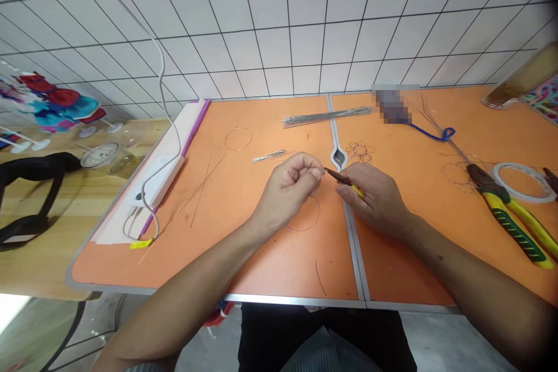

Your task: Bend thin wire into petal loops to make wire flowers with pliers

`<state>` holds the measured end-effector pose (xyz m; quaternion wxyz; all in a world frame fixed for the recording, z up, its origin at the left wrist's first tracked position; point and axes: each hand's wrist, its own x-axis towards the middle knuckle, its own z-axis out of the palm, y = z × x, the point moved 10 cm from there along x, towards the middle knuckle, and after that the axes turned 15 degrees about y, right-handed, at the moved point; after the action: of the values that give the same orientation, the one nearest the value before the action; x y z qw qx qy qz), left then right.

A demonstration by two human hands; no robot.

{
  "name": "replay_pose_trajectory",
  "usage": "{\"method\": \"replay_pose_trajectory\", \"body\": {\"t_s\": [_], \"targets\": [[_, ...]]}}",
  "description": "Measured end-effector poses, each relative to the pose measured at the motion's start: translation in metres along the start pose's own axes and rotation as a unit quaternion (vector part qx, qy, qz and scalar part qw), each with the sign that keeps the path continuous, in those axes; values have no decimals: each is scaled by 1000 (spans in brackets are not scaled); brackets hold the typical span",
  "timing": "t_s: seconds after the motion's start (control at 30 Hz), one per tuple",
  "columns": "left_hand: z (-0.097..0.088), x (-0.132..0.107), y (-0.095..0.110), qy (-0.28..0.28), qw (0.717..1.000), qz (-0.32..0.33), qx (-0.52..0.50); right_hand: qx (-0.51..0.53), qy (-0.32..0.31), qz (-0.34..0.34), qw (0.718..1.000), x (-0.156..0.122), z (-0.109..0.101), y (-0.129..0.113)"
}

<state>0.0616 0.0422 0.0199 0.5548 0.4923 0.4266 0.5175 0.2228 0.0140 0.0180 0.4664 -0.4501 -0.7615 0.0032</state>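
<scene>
The left hand (293,186) pinches a thin wire (323,171) between its fingers at the tip of the small pliers (335,175), which the right hand (374,195) grips by the yellow handle. A wire loop (304,231) shows just below the left fingers, over the orange desk (279,273). A wire flower (360,151) lies just beyond the right fingers, with larger pliers (500,200) well to their right.

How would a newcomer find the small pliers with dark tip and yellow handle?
On the orange table, follow the grey seam up to the bare right hand. It grips the small pliers with dark tip and yellow handle, pointing at the bare left hand. Unlike the larger yellow and green pliers lying at right, these are held.
</scene>
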Motion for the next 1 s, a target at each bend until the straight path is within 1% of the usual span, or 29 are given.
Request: {"method": "replay_pose_trajectory", "body": {"t_s": [0.2,0.3,0.37,0.5,0.63,0.73,0.83,0.93,1.0], "targets": [[0,0,-13,-9,999,-37,4,-50,25,-31,998,2,-5,-9],[-4,2,-16,10,999,-44,10,-73,24,-26,997,0,-4,-8],[-6,4,-16,25,999,-43,14,-76,9,-6,997,-1,-1,-5],[-12,7,-16,45,998,-44,15,-44,-26,55,997,-3,8,5],[-20,12,-12,69,997,-35,22,-23,-58,101,993,-2,13,12],[-24,15,-6,78,997,-16,24,-27,-83,113,990,2,14,11],[-26,18,-3,75,997,7,33,-35,-114,111,987,8,17,7],[-26,20,-6,62,997,5,35,-39,-137,107,984,14,23,5],[-27,21,-8,56,998,6,40,-39,-141,114,983,18,28,7]]}}
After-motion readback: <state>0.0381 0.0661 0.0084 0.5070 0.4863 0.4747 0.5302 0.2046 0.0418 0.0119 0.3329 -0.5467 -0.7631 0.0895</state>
